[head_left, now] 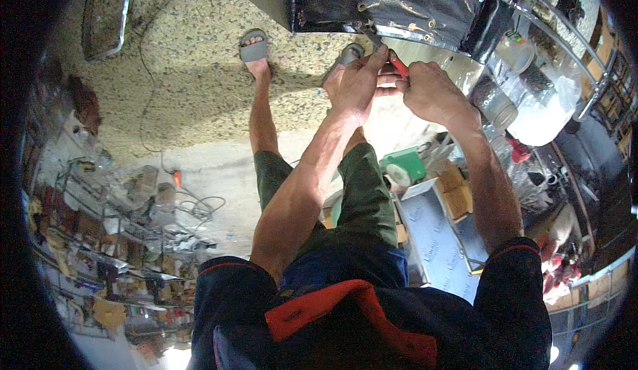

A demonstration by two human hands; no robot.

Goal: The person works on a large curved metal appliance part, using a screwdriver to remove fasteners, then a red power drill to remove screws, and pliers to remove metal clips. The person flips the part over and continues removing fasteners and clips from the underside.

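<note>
Right hand (438, 92) has its grip closed on a red-handled tool (399, 64) — near the edge of the black panel (399, 4). Left hand (355, 85) right beside it — can't tell what that grip pinches, if anything.

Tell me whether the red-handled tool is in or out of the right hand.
In: the right hand is curled around the red-handled tool, with part of the red showing beyond its grip.
</note>
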